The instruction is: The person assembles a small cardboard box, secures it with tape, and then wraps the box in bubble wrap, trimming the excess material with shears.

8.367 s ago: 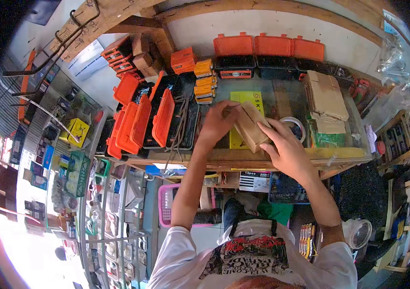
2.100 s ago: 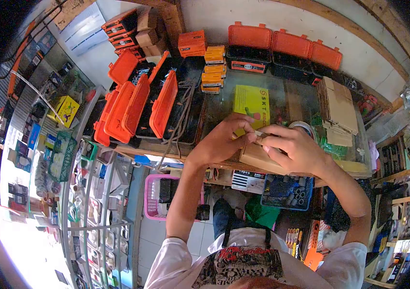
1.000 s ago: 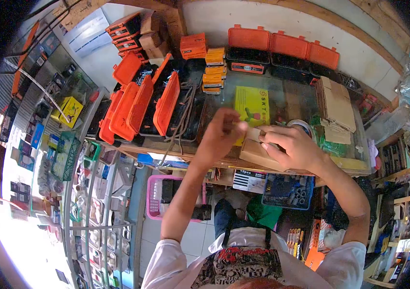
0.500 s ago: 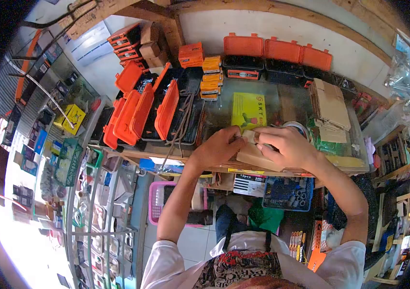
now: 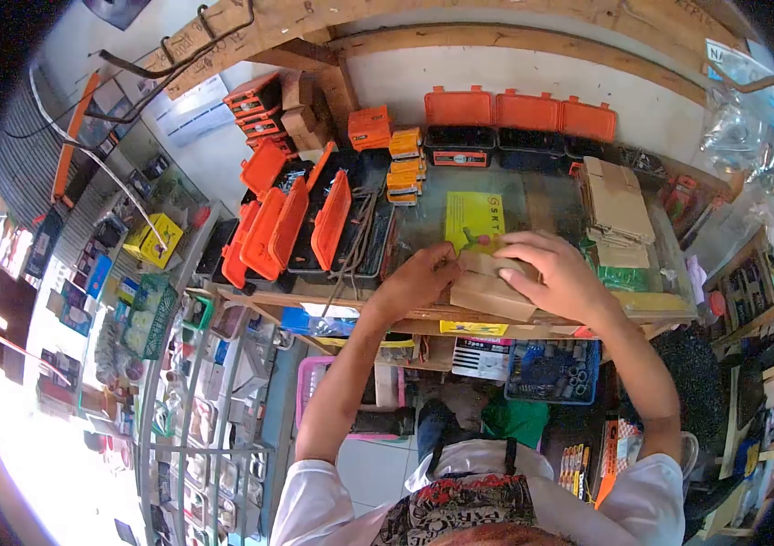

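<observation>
A small brown cardboard box (image 5: 493,297) lies at the front edge of the glass-topped counter, between my two hands. My left hand (image 5: 416,284) is at its left end, fingers curled and pinching the edge near a flap. From the right, my right hand (image 5: 558,278) grips the box, with fingers across the top and the thumb on its near side. Just behind the box is a yellow SKT packet (image 5: 473,218), partly covered by the right fingers.
Open black cases with orange lids (image 5: 282,227) stand to the left. Small orange-yellow boxes (image 5: 406,164) are stacked behind. Flattened cardboard (image 5: 617,205) is piled at right. A blue basket of parts (image 5: 552,369) sits below the counter.
My right hand has spread further over the box, and the flap between my hands now lies lower. A round white-rimmed item behind that hand no longer shows. The view has shifted slightly.
</observation>
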Action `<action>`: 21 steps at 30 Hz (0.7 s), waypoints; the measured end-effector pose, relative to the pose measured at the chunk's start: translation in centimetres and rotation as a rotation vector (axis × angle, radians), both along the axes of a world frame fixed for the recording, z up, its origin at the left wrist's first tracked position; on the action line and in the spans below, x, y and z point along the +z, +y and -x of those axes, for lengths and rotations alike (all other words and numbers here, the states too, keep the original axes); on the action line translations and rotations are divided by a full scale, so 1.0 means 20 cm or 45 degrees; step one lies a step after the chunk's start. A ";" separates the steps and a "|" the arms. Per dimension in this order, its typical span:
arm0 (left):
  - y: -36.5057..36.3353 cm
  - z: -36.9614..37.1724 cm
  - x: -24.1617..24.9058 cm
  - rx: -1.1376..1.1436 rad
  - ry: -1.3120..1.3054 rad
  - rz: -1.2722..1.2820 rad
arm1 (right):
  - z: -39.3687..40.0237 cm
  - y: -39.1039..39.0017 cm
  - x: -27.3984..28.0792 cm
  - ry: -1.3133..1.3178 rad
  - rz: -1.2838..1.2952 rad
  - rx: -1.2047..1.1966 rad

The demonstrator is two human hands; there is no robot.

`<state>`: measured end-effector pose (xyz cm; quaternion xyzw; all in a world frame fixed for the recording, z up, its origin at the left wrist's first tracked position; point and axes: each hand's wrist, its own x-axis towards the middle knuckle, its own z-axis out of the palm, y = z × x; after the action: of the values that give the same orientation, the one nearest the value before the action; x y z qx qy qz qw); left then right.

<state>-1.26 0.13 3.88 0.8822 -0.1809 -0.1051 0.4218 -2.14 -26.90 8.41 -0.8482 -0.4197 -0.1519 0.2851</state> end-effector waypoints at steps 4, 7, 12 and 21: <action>-0.07 0.13 0.18 0.268 0.406 0.094 | 0.11 -0.08 0.04 0.145 -0.109 -0.075; -0.05 0.08 -0.01 0.235 0.094 0.517 | 0.14 -0.17 0.00 0.241 -0.060 -0.076; -0.02 0.06 0.02 0.134 0.262 0.491 | 0.28 -0.24 -0.11 0.195 -0.104 -0.194; -0.05 0.07 0.02 0.201 0.217 0.335 | 0.38 -0.13 -0.38 0.128 -0.429 -0.385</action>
<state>-2.61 -0.93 4.24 0.8186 -0.0870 -0.1216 0.5545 -9.82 -29.40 0.86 -0.8485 -0.2417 -0.2184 0.4172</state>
